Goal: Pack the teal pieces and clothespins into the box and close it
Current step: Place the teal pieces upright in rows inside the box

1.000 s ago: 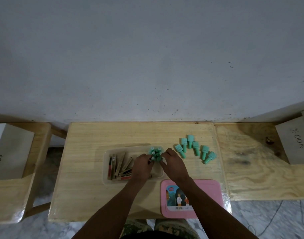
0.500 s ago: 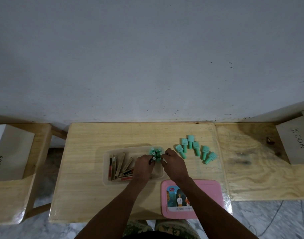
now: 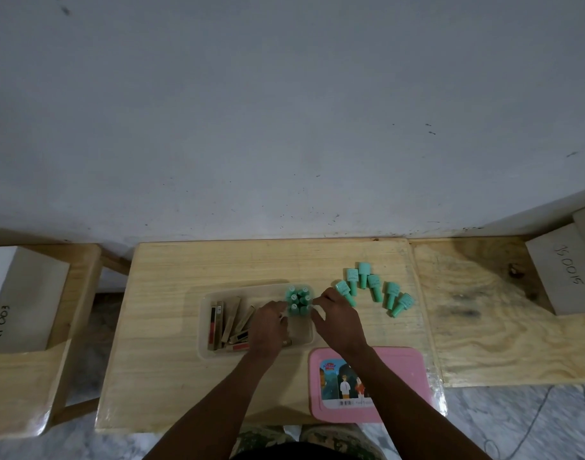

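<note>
A clear plastic box [image 3: 205, 330] lies on the wooden table. Its left half holds several wooden clothespins [image 3: 229, 322]. A cluster of teal pieces [image 3: 297, 298] stands upright in its far right corner. My left hand [image 3: 268, 325] curls its fingers against the left side of that cluster. From the other side, my right hand [image 3: 339, 323] pinches the cluster between thumb and forefinger. Several more teal pieces [image 3: 372, 290] lie in an arc on the table, right of the box. The pink lid [image 3: 404, 376] lies flat at the table's near edge, partly under my right forearm.
A grey block marked KP003 [image 3: 15, 300] sits on a stool at the left. Another marked grey block [image 3: 563, 277] rests on the plywood board [image 3: 483, 327] to the right. A grey wall rises just behind the table.
Both hands have stayed at the teal cluster in the box, with only small finger shifts. The loose teal pieces and the lid have not moved.
</note>
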